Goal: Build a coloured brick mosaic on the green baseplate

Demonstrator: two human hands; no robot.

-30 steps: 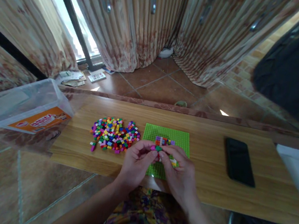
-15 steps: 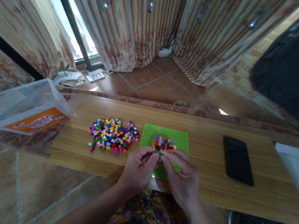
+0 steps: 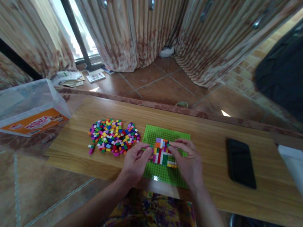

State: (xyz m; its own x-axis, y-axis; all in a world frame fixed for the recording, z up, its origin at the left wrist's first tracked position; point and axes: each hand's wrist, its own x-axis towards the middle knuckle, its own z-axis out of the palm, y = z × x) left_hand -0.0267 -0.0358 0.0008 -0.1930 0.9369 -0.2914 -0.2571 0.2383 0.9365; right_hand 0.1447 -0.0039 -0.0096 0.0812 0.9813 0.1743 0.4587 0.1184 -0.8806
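Observation:
A lime-green studded baseplate [image 3: 160, 131] lies on the table, carrying a mosaic of small toy bricks [image 3: 159, 158] in orange, lilac, red, white, green and yellow. At the mosaic's left edge, my left hand [image 3: 135, 162] is closed in a pinch over the plate. A bit of dark green shows at its fingertips, apparently a small brick mostly hidden by them. My right hand [image 3: 189, 164] reaches in from the right, thumb and forefinger closed on a small dark green toy brick [image 3: 169, 144] at the mosaic's upper right part.
Left of the plate spreads a pile of loose multicoloured bricks [image 3: 112, 138]. A clear plastic box [image 3: 27, 96] with an orange label stands at the table's left end. On the right lie a black phone [image 3: 241, 161] and white paper [image 3: 298, 171]. The wooden table [image 3: 211, 127] is narrow.
My hands, together over the mosaic's near part with green bricks between the fingertips, have parted. The left moved left, the right up to the mosaic's far side; more of the mosaic shows.

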